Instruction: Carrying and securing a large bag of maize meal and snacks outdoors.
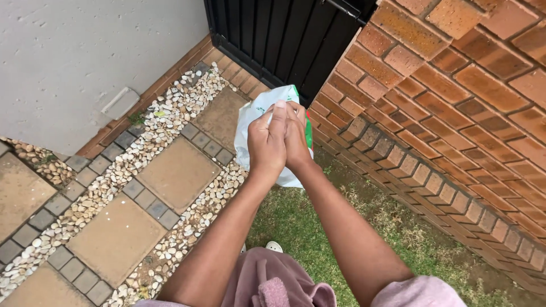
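My left hand (266,142) and my right hand (297,139) are raised together in front of me, fingers pinched on the top edge of a white plastic bag (250,122) with green and red print. The bag hangs down behind both hands, above the paving and grass. The two hands touch each other, fingers closed on the bag's rim. Most of the bag's right side is hidden by my hands.
A brick wall (455,113) rises on the right, with a black metal gate (278,34) ahead. Paving slabs (176,170) set in white pebbles (170,108) run on the left along a grey plastered wall (68,57). Grass (318,227) lies below.
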